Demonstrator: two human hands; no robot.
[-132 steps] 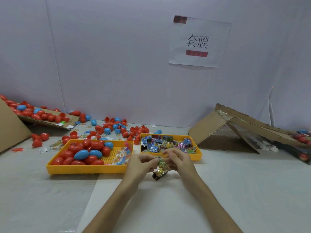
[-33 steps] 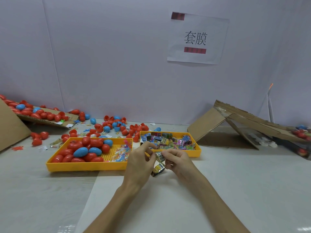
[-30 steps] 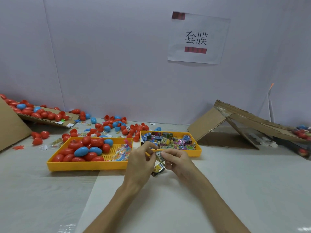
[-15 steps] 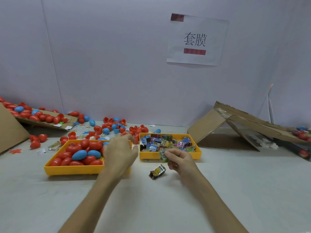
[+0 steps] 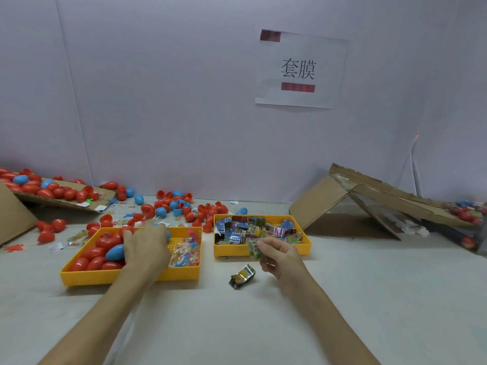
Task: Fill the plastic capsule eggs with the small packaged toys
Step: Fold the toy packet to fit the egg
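Head view: left hand [image 5: 147, 246] over egg tray [image 5: 126, 277], nearer the eggs [image 5: 105, 242].
Grip: left fingers [image 5: 150, 224] spread on eggs; hold hidden, cannot tell.
Packet: toy packet [image 5: 254, 249] pinched by right hand [image 5: 279, 258], right of tray.

A paper sign [image 5: 300, 69] with printed characters is hanging on the pale wall [image 5: 158, 101], folded cardboard [image 5: 319, 204] is leaning tent-like on the right, and another cardboard flap [image 5: 13, 217] is sitting far left.

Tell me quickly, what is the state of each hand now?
Left hand: over the eggs in the left tray; grip cannot be told.
Right hand: closed, pinching a packaged toy.
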